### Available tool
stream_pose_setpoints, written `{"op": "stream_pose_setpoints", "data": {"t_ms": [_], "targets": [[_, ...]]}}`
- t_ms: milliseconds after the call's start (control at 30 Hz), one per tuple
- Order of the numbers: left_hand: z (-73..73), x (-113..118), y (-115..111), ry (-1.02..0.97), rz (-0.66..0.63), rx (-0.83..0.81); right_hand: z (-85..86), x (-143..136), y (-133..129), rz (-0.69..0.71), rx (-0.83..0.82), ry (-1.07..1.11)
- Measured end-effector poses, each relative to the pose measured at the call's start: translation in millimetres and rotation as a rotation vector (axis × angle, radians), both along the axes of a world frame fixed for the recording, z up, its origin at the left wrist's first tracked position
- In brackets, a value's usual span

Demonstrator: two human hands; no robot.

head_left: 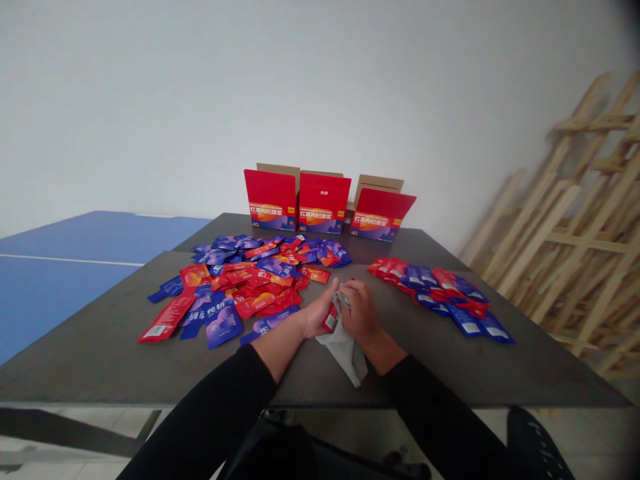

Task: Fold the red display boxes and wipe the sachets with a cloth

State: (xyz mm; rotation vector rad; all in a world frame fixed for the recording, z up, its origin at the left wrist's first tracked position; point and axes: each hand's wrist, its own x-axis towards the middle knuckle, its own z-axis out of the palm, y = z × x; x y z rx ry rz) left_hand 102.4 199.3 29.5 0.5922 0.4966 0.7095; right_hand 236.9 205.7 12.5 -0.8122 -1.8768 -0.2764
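Close together over the middle of the table are my two hands. A red pouch is gripped in my left hand, its upper part covered by fingers and cloth. My right hand is closed on a grey cloth pressed against the pouch; the cloth's loose end hangs down toward the table's front edge. To the left spreads a loose heap of red pouches and blue pouches. On the right, more pouches lie in overlapping rows, several with white label patches facing up.
Three open red cartons, a left one, a middle one and a right one, stand at the back of the dark table. A blue table adjoins on the left. Wooden frames lean at the right.
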Motion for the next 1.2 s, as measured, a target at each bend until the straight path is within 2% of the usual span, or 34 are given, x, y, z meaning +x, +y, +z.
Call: {"op": "stream_pose_setpoints", "data": {"t_ms": [167, 300, 467, 600, 700, 800, 900, 1067, 1133, 1200], "targets": [[0.3, 0.5, -4.5, 0.065, -0.024, 0.171, -0.1, 13.0, 15.9, -0.144, -0.065, 0.161], [2.6, -8.4, -0.5, 0.092, -0.006, 0.179, -2.1, 26.8, 28.1, -0.228, -0.151, 0.247], [13.5, -22.1, 12.4, 0.066, 0.229, 0.031, -6.2, 36.5, 34.5, -0.341, -0.322, 0.169], [21.2, -25.8, 19.0, -0.105, 0.443, -0.032, -6.5, 31.2, 27.3, -0.228, -0.426, -0.052], [20.7, -20.0, 19.2, -0.167, 0.469, -0.002, -3.2, 24.7, 18.9, -0.068, -0.431, -0.122], [12.8, -7.9, 18.5, -0.109, 0.554, 0.097, 1.6, 19.6, 13.5, 0.08, -0.457, -0.088], [0.6, 4.7, 18.0, -0.019, 0.649, 0.262, 5.4, 16.1, 11.8, 0.139, -0.539, -0.015], [-14.9, 12.4, 15.0, 0.141, 0.601, 0.524, 8.8, 23.8, 16.2, 0.143, -0.772, 0.279], [-18.7, 11.6, 13.7, 0.26, 0.508, 0.614, 9.7, 37.0, 22.1, 0.062, -0.809, 0.409], [-22.9, 10.9, 14.0, 0.353, 0.408, 0.711, 10.8, 57.1, 29.3, -0.081, -0.803, 0.452]]}}
